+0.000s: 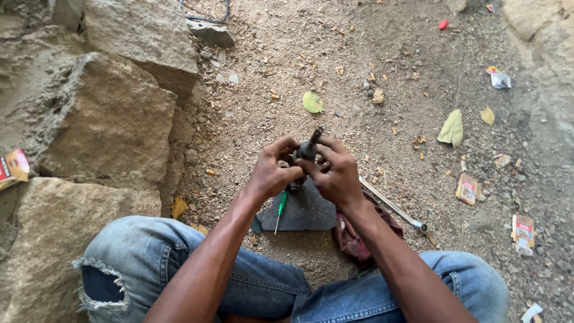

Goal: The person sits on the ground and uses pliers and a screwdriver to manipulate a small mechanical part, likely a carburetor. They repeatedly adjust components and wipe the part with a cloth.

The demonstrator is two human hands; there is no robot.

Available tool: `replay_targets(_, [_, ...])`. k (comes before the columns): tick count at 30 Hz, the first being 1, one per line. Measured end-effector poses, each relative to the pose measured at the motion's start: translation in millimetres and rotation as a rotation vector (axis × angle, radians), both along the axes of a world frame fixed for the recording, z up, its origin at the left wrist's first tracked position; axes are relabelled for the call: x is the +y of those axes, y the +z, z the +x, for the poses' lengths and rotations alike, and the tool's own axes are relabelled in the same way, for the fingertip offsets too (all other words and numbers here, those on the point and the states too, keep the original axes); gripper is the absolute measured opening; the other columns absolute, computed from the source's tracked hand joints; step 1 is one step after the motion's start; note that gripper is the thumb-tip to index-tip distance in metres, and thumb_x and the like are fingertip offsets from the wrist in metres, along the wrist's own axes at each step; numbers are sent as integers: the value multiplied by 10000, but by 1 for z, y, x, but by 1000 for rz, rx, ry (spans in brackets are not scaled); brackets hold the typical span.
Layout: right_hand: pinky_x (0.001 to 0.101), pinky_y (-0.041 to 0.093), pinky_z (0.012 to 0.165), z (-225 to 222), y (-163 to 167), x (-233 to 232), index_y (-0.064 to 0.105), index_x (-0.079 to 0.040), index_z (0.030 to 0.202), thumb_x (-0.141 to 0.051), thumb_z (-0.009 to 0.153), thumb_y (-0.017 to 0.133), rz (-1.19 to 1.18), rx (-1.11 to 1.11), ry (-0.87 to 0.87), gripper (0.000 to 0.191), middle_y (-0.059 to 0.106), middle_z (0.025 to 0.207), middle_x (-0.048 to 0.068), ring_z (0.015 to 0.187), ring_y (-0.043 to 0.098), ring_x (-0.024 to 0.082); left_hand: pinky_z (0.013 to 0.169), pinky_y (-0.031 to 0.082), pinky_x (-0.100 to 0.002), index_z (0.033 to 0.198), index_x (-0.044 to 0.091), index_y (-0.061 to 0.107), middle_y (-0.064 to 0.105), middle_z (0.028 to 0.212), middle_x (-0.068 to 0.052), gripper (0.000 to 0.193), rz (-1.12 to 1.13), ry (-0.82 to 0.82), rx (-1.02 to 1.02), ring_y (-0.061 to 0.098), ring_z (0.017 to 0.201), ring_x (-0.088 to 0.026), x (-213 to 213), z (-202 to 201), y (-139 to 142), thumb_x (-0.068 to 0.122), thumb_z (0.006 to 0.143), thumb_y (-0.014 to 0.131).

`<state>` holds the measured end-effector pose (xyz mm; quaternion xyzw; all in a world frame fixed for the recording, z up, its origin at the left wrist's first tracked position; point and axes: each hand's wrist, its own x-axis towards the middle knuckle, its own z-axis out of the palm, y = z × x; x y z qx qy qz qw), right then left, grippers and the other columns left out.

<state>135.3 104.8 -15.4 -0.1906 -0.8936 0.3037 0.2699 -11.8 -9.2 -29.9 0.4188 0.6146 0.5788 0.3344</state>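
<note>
Both hands meet over the ground between the knees: the left hand (272,173) and the right hand (338,173) are each closed around a small dark cylindrical part (307,149), gripping it from opposite sides with its narrow stem pointing up and away from the body. The part is held in the air, just above a flat dark slab (305,212) lying on the dirt. To handle it well at this point, it seems wise to keep the fingers low on the body so the stem stays free, and to hold it over the slab, so anything that slips lands there rather than in the gravel. A green-handled screwdriver (280,209) lies at the slab's left edge, and a reddish rag (359,239) sits bunched under the right wrist. A slim metal rod (394,206) runs diagonally beside the rag. Further out are large rough stones (107,125) on the left, dry leaves (452,128) and scraps of wrapper (467,189) on the sandy ground (371,54).
</note>
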Motion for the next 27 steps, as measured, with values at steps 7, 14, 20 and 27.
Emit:
replay_targets(7, [393, 651, 722, -1, 0, 15, 779, -110, 1116, -406, 879, 759, 168, -172, -83, 380, 716, 1225, 111, 884, 739, 251, 833, 623, -433, 1368, 79, 489, 668, 1085, -144, 749, -51, -41, 112, 694, 984, -277, -4, 12, 13, 81, 687, 801])
replay_targets(14, [483, 527, 936, 18, 23, 19, 543, -153, 1486, -391, 922, 667, -108, -364, -46, 624, 723, 1254, 122, 1062, 696, 266, 693, 634, -384, 1241, 70, 612, 712, 966, -50, 436, -135, 158, -120, 712, 818, -177, 15, 6, -7, 175, 844, 758])
replay_targets(20, [325, 588, 778, 60, 45, 29, 804, -98, 1076, -550, 885, 755, -39, -1475, -177, 494, 822, 1029, 64, 883, 751, 179, 567, 533, -317, 1007, 31, 713, 657, 731, -55, 281, 226, 29, -753, 622, 603, -169, 13, -15, -8, 300, 924, 719])
replay_targets(27, [425, 618, 757, 75, -29, 3, 766, -181, 1148, -290, 902, 727, 135, -1637, -227, 272, 736, 1106, 36, 957, 729, 206, 523, 514, -327, 886, 50, 670, 633, 698, -43, 233, -141, 83, -632, 598, 549, -167, -6, -4, -3, 190, 780, 824])
